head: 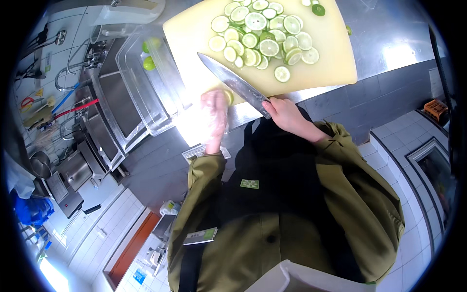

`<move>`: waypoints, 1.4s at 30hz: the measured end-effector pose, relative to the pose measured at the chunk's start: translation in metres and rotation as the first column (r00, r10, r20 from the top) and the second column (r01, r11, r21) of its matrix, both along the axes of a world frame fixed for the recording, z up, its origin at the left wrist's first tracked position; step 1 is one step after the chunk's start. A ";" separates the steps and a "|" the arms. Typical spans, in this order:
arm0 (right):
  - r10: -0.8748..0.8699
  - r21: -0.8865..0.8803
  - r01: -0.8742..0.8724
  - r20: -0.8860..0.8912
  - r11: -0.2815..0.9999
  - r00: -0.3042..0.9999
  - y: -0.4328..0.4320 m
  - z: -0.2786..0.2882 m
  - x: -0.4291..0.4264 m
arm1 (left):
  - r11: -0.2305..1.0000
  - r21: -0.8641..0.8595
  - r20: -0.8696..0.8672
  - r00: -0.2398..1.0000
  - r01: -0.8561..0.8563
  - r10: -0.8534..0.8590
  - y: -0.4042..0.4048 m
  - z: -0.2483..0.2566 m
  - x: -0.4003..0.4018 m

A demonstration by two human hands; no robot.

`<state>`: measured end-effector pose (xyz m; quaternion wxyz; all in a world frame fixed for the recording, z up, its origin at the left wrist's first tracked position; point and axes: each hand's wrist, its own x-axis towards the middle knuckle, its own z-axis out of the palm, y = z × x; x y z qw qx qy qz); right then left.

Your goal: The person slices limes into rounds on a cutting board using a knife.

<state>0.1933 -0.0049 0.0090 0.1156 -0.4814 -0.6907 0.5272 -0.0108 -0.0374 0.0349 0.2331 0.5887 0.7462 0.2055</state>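
Note:
My right hand (286,115) grips a large kitchen knife (233,78), its blade slanting up and left across the near edge of a pale yellow cutting board (189,43). In a clear plastic glove, my left hand (214,113) is curled around a cut lime (229,97) at the board's near left edge. Glare and blur hide some of its fingers. Many thin lime slices (270,47) lie heaped toward the far side of the board. One slice (282,74) rests apart, nearer to me.
Left of the board is a clear plastic container (144,84), with whole limes (149,63) showing in it. Beyond stand steel sinks (120,98) with faucets (67,78). A green lime end (318,10) lies at the board's far right. The steel counter (386,40) extends right.

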 end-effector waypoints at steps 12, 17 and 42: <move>-0.189 -0.111 0.172 -0.175 0.979 0.966 -0.051 -0.018 -0.004 | 0.986 0.153 -0.117 0.992 0.061 -0.044 0.038 -0.008 0.017; -0.240 -0.297 0.175 -0.199 0.939 0.950 -0.059 -0.020 -0.015 | 0.987 0.133 0.082 0.991 0.093 -0.104 0.034 -0.002 0.028; -0.212 0.134 0.200 0.076 0.971 0.974 -0.066 -0.002 -0.072 | 0.921 0.375 -0.186 0.964 -0.110 0.191 0.036 -0.049 -0.003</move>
